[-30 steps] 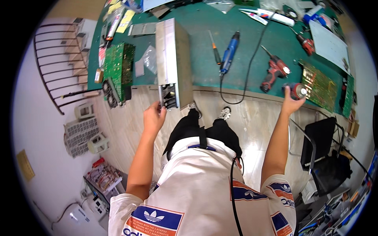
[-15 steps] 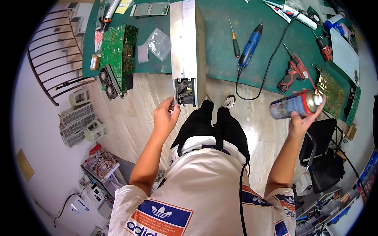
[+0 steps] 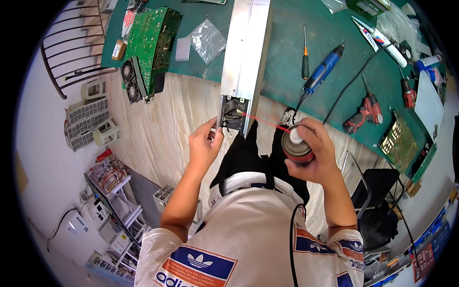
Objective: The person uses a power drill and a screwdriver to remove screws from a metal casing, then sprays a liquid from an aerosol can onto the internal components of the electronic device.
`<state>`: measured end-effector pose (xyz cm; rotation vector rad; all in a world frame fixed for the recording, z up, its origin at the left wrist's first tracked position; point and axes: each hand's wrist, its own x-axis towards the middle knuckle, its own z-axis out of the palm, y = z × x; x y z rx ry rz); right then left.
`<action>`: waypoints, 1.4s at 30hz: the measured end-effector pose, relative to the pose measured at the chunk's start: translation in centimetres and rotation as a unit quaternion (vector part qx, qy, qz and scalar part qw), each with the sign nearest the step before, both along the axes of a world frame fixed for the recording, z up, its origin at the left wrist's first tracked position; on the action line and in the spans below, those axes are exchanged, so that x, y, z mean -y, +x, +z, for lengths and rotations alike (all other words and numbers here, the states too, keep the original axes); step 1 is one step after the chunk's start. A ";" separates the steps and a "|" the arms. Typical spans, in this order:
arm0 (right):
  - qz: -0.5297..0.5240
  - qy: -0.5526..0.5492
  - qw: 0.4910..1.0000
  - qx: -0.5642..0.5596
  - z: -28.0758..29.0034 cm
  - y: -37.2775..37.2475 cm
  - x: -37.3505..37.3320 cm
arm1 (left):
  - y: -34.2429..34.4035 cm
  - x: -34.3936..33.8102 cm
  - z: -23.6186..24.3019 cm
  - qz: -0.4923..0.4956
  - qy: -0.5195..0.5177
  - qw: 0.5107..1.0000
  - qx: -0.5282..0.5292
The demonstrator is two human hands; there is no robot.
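A long silver metal casing (image 3: 243,57) juts over the bench's near edge, its open end facing me with dark cables (image 3: 233,115) inside. My left hand (image 3: 205,146) is closed at the casing's lower left edge, fingers curled and thumb against it. In my right hand (image 3: 315,153) is an aerosol spray can (image 3: 297,155), upright, with the forefinger on its white nozzle. A thin red straw (image 3: 265,120) runs from the nozzle toward the cables in the opening. Whether its tip touches them I cannot tell.
On the green bench (image 3: 287,71) lie a screwdriver (image 3: 305,57), a blue corded tool (image 3: 325,71), a red cordless driver (image 3: 366,112) and a plastic bag (image 3: 209,40). A green circuit board with fans (image 3: 150,48) overhangs the left edge. A black chair (image 3: 375,191) stands at right.
My right hand has brought the spray can from the far right to beside the casing's open end, turning it upright. The straw now points at the cables. My left hand stays at the casing.
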<state>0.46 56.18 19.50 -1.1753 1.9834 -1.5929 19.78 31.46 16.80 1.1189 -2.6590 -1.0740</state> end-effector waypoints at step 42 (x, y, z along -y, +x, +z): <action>0.135 0.043 0.990 -0.004 -6.8 -1.5 5.1 | 0.4 -0.9 -1.4 0.033 -0.059 0.997 -0.028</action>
